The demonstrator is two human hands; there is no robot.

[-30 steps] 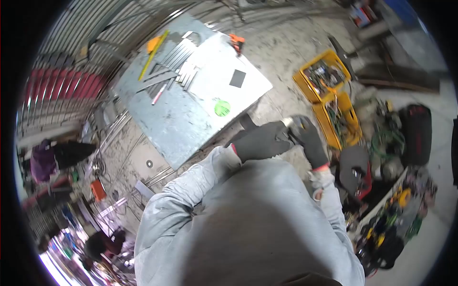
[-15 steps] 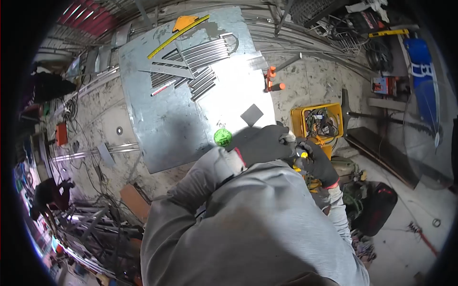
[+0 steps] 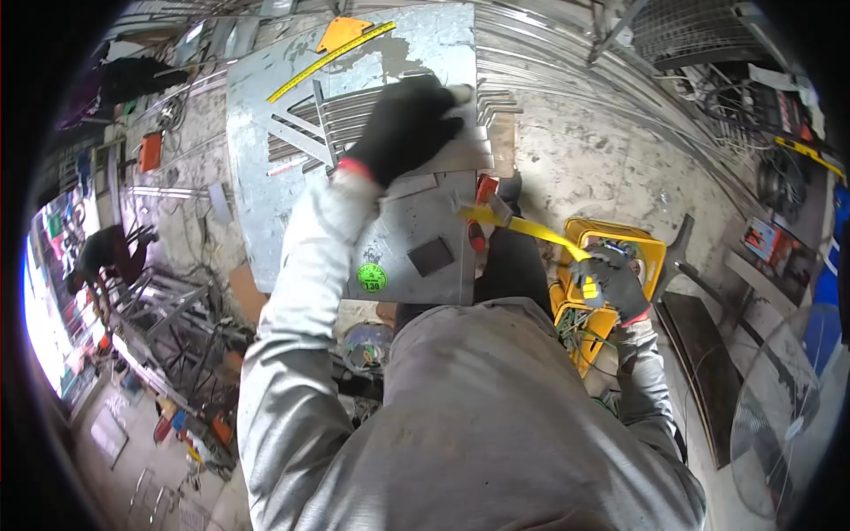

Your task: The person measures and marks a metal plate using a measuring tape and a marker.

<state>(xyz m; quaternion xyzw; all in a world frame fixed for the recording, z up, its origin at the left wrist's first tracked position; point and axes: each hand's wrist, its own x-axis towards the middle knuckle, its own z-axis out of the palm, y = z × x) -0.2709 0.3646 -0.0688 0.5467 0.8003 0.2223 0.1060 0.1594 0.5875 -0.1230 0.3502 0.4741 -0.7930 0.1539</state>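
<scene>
My right hand [image 3: 615,285], in a dark glove, grips a tape measure [image 3: 591,290] beside the table. Its yellow blade [image 3: 540,234] runs out leftward to the table's right edge. Stretched over the table, my gloved left hand [image 3: 412,128] has its thumb and fingers apart above the metal bars [image 3: 354,113]; a pale bit shows at its fingertips, too blurred to name. Just left of it lies a metal triangular frame [image 3: 305,133]. Nearer me are a dark square plate [image 3: 431,257] and a round green sticker [image 3: 372,277]. An orange-handled clamp [image 3: 476,235] sits at the table's right edge.
On the metal table [image 3: 252,199], a yellow ruler strip [image 3: 332,62] and an orange angle piece [image 3: 343,35] lie at the back. Yellow crates [image 3: 653,257] stand right, near a fan [image 3: 770,416]. Another person [image 3: 111,257] bends over metal frames at left.
My hands have parted from in front of my body. The left reached forward over the bars; the right moved right with the tape measure, whose blade is now drawn out.
</scene>
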